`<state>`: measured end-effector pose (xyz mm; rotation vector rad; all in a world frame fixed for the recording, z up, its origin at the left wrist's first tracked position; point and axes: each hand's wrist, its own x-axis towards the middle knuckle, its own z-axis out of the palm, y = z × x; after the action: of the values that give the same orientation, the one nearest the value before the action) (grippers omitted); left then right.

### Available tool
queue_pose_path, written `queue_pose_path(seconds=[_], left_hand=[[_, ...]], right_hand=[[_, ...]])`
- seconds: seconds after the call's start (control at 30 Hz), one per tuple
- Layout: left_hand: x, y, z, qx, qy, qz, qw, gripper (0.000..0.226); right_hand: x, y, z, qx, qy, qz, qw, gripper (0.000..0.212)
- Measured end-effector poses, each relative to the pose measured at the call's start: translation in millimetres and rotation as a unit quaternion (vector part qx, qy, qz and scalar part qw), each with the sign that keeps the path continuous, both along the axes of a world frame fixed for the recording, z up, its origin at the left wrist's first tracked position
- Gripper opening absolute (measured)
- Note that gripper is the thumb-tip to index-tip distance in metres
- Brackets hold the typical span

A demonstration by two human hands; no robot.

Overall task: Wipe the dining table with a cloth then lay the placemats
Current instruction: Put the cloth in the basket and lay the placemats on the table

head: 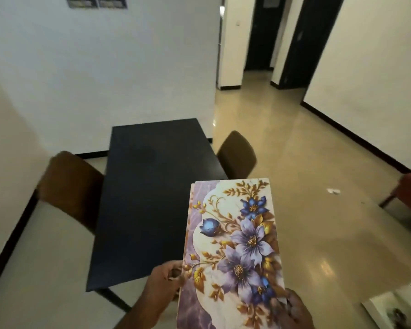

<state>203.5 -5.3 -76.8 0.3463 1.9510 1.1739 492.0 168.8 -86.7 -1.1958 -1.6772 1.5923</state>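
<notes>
Placemats (233,252) (floral, purple blooms and gold leaves) held up in the air over the near right corner of the dark table (152,186). Left hand (166,279) pinching the left edge, right hand (292,309) gripping the lower right corner. Brown chair (69,186) on the left side of the table, second chair (236,154) on the right.

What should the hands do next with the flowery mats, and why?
Probably carry the flowery mats forward and set one down on the dark table. The left hand and right hand grip them in the air, and no mat lies on the table yet.
</notes>
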Motion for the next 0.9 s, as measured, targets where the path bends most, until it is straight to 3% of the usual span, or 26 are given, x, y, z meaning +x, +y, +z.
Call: queue_pose_path(seconds=[0.23, 0.37, 0.6, 0.9], left_hand=[[-106, -67, 6, 0.003, 0.082, 0.088, 0.993, 0.014], [-148, -77, 2, 0.005, 0.086, 0.136, 0.987, 0.015], [-208, -45, -27, -0.003, 0.062, 0.191, 0.980, 0.009], [-277, 26, -78, -0.037, 0.055, 0.324, 0.944, 0.017]], right_hand=[[-152, -29, 18, -0.063, -0.017, 0.058, 0.996, 0.017], [-217, -27, 24, -0.075, -0.060, 0.073, 0.993, 0.015], [-299, 23, -2, -0.052, -0.114, 0.088, 0.988, 0.010], [-418, 120, -54, 0.049, -0.198, 0.215, 0.955, 0.019]])
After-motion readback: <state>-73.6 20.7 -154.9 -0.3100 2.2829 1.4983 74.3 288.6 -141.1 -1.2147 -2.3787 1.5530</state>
